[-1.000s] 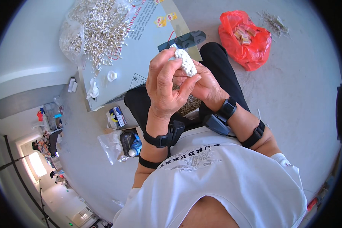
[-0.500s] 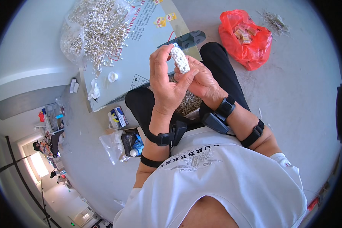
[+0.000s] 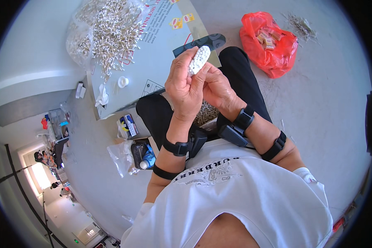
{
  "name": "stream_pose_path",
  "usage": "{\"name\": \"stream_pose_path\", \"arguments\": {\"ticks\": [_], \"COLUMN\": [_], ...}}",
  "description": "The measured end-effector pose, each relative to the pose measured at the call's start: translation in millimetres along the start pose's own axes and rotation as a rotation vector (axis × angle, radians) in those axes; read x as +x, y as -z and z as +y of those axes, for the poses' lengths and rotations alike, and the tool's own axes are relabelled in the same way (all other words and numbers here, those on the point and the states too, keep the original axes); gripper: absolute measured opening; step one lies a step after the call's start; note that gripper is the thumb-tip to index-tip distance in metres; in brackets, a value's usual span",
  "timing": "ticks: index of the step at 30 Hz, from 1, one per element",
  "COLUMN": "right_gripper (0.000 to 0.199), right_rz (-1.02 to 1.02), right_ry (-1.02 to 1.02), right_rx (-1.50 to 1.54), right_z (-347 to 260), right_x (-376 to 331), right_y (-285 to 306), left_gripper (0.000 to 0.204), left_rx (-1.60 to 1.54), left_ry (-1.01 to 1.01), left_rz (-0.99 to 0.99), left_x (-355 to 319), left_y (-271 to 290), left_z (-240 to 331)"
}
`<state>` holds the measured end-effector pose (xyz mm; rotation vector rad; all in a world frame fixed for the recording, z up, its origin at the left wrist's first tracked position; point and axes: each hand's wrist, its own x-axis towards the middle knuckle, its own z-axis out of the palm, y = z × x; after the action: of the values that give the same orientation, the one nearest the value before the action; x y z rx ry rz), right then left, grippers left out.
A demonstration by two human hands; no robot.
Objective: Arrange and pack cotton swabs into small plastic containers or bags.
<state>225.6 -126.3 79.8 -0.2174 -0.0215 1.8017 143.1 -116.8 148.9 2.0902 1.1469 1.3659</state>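
Note:
A tight bundle of cotton swabs (image 3: 199, 60) is held up over my lap, its packed white tips facing me. My left hand (image 3: 183, 84) wraps round its left side with bent fingers and the thumb. The fingers of my right hand (image 3: 220, 87) close on the bundle's lower right side, partly hidden behind the left thumb. Beneath the hands, between my thighs, lies a mass of more swabs (image 3: 206, 113), largely covered by my wrists. A large heap of loose swabs (image 3: 113, 35) spills from a clear plastic bag (image 3: 79, 45) on the table.
On the table (image 3: 132, 93) are a small white round piece (image 3: 122, 82), crumpled white plastic (image 3: 102, 97) and yellow-and-white cards (image 3: 176, 23). A red bag (image 3: 287, 62) with small packs and scattered sticks (image 3: 301, 25) lie on the floor, right. A box (image 3: 128, 126) stands left.
The bundle has turned in my hands: it leaned to the upper left and now leans to the upper right. My left fingers have curled further round it.

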Motion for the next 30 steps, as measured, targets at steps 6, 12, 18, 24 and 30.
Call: {"name": "stream_pose_path", "arguments": {"ticks": [6,12,18,24,30], "right_gripper": [0.038,0.032,0.024,0.028,0.031], "right_rz": [-0.079,-0.200,-0.101,-0.098,-0.100], "right_ry": [0.069,0.163,0.263,0.335,0.431], "right_rx": [-0.262,-0.687,-0.781,-0.768,-0.796], "right_z": [-27,-42,-32,-29,-27], "right_x": [1,2,-3,-5,-4], "right_y": [-5,-1,-2,-8,-8], "left_gripper": [0.030,0.030,0.030,0.025,0.027], "left_rx": [-0.075,0.028,-0.179,-0.379,-0.566], "left_ry": [0.044,-0.133,0.071,0.143,0.170], "left_rz": [-0.108,-0.181,-0.134,-0.178,-0.185], "left_x": [8,16,12,16,13], "left_y": [13,23,26,31,32], "left_z": [-5,-13,-10,-12,-23]}}
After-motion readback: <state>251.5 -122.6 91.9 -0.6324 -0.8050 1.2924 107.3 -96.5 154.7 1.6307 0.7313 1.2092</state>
